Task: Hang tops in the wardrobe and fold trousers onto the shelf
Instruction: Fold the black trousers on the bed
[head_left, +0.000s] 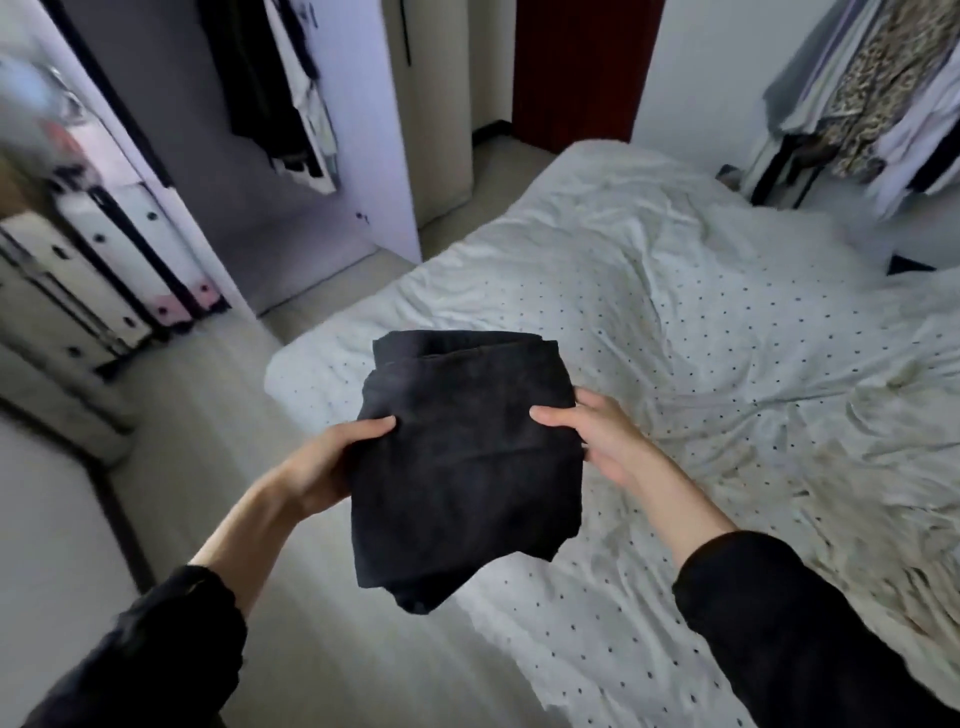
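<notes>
Black long sleeves frame the bottom edge, and between them sits the black folded trousers bundle (462, 467), soft dark fabric in a thick rectangular pack, held in the air over the near corner of the white dotted bed (701, 364). Left hand (322, 462) pinches the bundle's left edge, thumb on top, fingers hidden underneath. Right hand (597, 441) does the same on the right edge, thumb on top. The two-sided grip probably keeps the folds from slipping open while carrying. Long axis runs away from the camera, tilted a little right; the far end shows stacked layers, the near end droops to a loose corner. The open white wardrobe (291, 156) stands beyond the bed's left side, with dark tops hanging inside. A loaded clothes rail (857, 93) stands off the bed's far right. The bundle looks ready to shelve; which shelf cannot be told.
</notes>
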